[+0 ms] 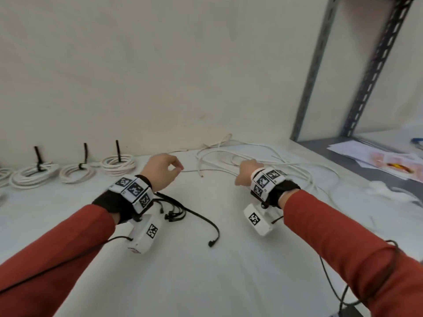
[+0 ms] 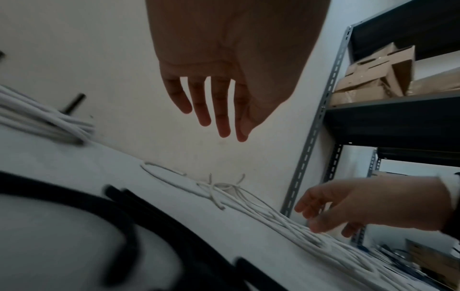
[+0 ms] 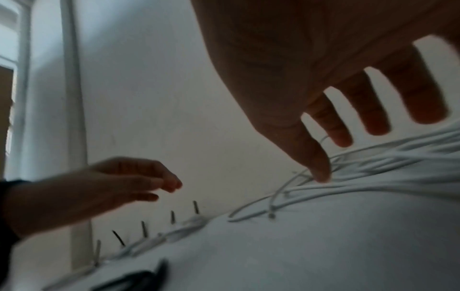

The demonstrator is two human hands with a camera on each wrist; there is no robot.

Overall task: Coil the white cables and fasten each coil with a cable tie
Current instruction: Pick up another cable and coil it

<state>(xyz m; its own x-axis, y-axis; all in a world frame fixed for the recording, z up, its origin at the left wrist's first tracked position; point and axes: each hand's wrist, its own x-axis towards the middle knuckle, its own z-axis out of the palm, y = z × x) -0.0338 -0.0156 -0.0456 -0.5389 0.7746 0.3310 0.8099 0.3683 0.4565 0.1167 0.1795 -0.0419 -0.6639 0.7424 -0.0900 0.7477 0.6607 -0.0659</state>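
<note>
Loose white cables (image 1: 256, 156) sprawl in a tangle at the back right of the white table (image 1: 206, 271), one cut end (image 1: 201, 175) pointing toward me. My left hand (image 1: 166, 167) hovers just left of that end with fingers relaxed and holds nothing; the left wrist view shows its fingers (image 2: 221, 118) hanging straight. My right hand (image 1: 246, 173) reaches over the tangle, its fingers (image 3: 368, 110) spread and its thumb tip (image 3: 321, 171) at the strands (image 3: 398, 157), gripping none. Black cable ties (image 1: 175, 212) lie behind my left wrist.
Three tied white coils (image 1: 117, 163) with upright black tie tails sit in a row at the back left along the wall. A metal shelf rack (image 1: 320, 76) stands at the right, with papers (image 1: 377, 156) on its shelf and cardboard boxes (image 2: 373, 78) higher up.
</note>
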